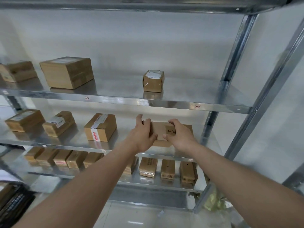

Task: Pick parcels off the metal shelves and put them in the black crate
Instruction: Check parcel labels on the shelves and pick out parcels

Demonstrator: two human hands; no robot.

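Facing: galvanised metal shelves (125, 101) against a pale wall, four levels in view, grey uprights at the right edge.
Floor: light tiles below the lowest level; dark black crate (11, 204) partly in frame at the lower left, blurred.
Top stocked shelf: two brown cartons at the left, then a wide bare stretch, then one small taped box (153, 81) standing alone; more bare metal to its right up to the upright.
Middle shelf: three labelled cartons from left to centre, the third a box with red-and-white tape (100, 127); open gap between it and the held parcel.
Lower shelf: row of narrow cartons (62, 157) packed side by side at the left, three more standing apart at the right, arms crossing in front.
Edges: shelf lips carry small red-marked tags; right upright (212, 122) stands just beside the held parcel.
Left hand (142, 136): curled round the parcel's left end, thumb on the near face, fingers over the top.
Parcel (162, 132): plain brown carton, long and low, dark handwritten marks on the near face, at the right end of the middle shelf; lifted or resting, cannot tell.
Right hand (180, 135): gripping the parcel's right half, fingers over the top, thumb on the front.
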